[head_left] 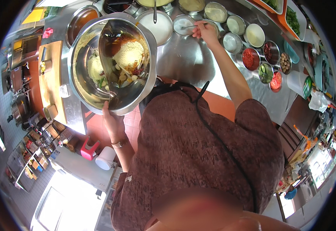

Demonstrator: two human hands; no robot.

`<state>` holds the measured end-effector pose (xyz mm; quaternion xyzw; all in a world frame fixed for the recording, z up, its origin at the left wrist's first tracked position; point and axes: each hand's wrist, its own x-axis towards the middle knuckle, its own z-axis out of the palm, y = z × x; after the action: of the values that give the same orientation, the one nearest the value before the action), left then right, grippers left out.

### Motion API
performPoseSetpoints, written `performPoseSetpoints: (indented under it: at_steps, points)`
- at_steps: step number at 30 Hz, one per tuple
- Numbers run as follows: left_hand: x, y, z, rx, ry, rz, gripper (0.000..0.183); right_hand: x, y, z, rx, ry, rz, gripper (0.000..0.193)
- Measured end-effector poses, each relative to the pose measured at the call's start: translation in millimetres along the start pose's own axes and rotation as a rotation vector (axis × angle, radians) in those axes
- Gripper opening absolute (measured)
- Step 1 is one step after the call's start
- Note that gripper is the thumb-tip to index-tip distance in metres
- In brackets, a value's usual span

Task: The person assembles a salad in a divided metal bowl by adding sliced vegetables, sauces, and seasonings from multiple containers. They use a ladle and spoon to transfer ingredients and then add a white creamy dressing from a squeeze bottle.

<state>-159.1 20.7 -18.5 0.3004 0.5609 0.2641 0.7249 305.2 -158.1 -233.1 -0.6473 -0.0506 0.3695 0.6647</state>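
My left hand (114, 122) grips the near rim of a large steel divided pot (73, 82), thumb over the edge. A curved metal wall (105, 57) splits its inside. Pale powder (130, 54), dark brown sauce or oil and pale, round pieces lie in the right part; more pale powder and some green bits show in the left part. My right hand (205, 31), arm stretched forward, pinches the handle of a small spoon (189, 27). The spoon's end rests in a small steel bowl of white powder or grains (181, 21).
A larger bowl of white powder (154, 27) stands beside the pot, with a bowl of orange-brown liquid (84, 25) to its left. Several small bowls line the right, holding chopped red pepper (249, 57), green slices (265, 73) and red slices (275, 81). A cutting board (52, 84) lies left.
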Motion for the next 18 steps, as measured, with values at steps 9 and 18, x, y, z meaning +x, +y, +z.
performPoseSetpoints:
  at_steps: [9, 18]
  points:
    - [-2, 0, 6, 0.016, -0.013, 0.019, 0.053, -1, -9, 0, -0.331, -0.097, -0.077, 0.028]
    - [-6, 2, 6, 0.06, -0.003, 0.004, 0.051, -34, -29, 4, -0.849, -0.05, -0.428, 0.027]
